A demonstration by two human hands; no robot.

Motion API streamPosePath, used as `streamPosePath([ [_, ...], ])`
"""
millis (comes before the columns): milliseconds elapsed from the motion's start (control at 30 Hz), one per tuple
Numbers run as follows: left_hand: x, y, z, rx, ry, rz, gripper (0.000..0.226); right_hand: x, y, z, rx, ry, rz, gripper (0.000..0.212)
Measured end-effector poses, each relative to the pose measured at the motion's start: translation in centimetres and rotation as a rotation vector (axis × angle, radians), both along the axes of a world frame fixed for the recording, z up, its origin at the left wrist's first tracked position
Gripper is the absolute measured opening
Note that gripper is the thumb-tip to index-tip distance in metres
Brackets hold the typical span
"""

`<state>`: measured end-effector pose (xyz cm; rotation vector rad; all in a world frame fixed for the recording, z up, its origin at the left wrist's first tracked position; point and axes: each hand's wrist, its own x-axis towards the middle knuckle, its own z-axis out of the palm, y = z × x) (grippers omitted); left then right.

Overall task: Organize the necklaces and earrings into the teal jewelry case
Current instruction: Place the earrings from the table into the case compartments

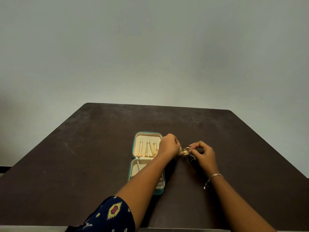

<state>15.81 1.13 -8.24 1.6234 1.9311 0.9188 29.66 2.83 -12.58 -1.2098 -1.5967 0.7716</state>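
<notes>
The teal jewelry case (pixel 134 148) lies open on the dark table. Its cream-lined lid holds three gold necklaces (pixel 148 149) hanging from hooks. My left forearm crosses the lower tray (pixel 135 168) and hides most of it. Just right of the case, my left hand (pixel 168 144) and my right hand (pixel 203 154) both pinch a gold dome-shaped earring (pixel 183 151) held between them above the table. A small dark earring (pixel 192 158) lies on the table under my right hand.
The dark brown table (pixel 83 156) spreads wide to both sides and ends at a pale wall behind. A thin bracelet (pixel 214 176) hangs on my right wrist.
</notes>
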Motion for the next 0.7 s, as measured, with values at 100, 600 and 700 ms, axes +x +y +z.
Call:
streamPosePath([
  [100, -0.2, -0.6, 0.1, 0.004, -0.017, -0.026, 0.016, -0.1, -0.5, 0.2, 0.008, 0.125, -0.004, 0.022],
  [600, 1.5, -4.4, 0.9, -0.052, -0.378, -0.123, 0.029, -0.1, -3.8, 1.4, 0.044, 0.078, -0.125, 0.018],
  [700, 2.2, -4.8, 0.7, -0.051, -0.362, -0.117, 0.026, -0.2, -4.6, 1.8, 0.051, 0.061, -0.158, 0.015],
])
